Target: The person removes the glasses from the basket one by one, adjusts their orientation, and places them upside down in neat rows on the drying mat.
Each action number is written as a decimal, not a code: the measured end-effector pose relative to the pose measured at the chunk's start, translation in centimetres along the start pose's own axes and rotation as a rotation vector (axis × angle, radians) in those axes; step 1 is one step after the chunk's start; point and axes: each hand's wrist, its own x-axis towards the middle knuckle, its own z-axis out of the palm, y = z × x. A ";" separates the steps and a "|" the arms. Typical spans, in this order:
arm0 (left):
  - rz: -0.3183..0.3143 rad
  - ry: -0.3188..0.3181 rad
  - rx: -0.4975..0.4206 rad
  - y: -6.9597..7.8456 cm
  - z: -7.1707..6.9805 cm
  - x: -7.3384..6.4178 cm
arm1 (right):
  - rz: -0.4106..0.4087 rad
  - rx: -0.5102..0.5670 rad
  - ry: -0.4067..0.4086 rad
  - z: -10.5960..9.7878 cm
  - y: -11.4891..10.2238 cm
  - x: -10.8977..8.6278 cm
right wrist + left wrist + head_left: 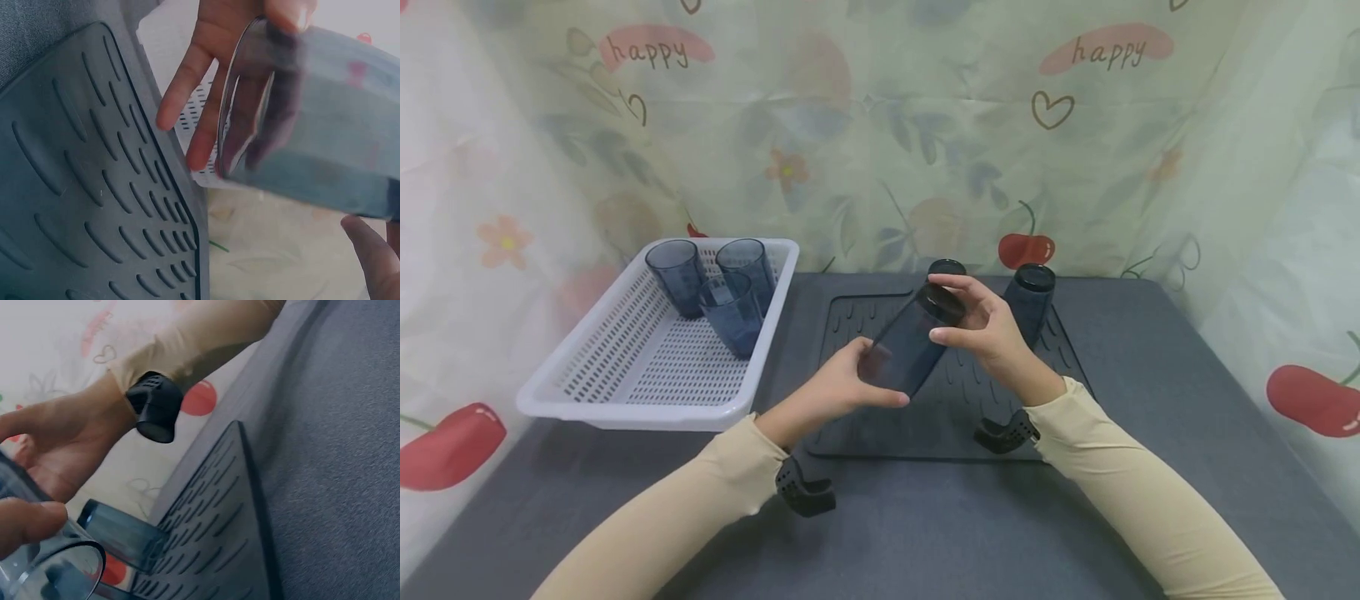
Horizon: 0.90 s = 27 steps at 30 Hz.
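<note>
A blue-grey glass tumbler [904, 342] is held tilted above a dark drying mat [887, 437], its thick base up and to the right. My left hand [838, 383] grips it near the rim; in the right wrist view its thumb [290, 12] lies on the near side, with fingers behind the glass. At the base end my right hand [996, 329] holds the tumbler between thumb and fingers. Behind the hands, one upside-down tumbler [1032, 300] stands on the mat, and another [947, 267] is mostly hidden.
To the left, a white plastic basket [647, 414] holds three similar tumblers [733, 317]. A grey cloth [910, 533] covers the table. Printed curtains [865, 167] hang at the back and sides. Each wrist wears a black camera mount [805, 492].
</note>
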 end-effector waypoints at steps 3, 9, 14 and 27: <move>-0.003 -0.008 -0.003 -0.1 0.6 0.2 | -0.003 -0.036 -0.011 0.3 -0.1 0.0; -0.005 -0.003 0.000 -0.2 1.2 0.5 | 0.024 -0.077 -0.014 0.7 -0.5 0.0; -0.014 -0.009 -0.012 0.0 1.2 0.4 | 0.030 -0.097 -0.005 0.7 -0.5 0.0; 0.007 -0.026 -0.068 -0.4 -0.8 -0.9 | 0.046 -0.101 0.039 0.2 -0.2 -0.3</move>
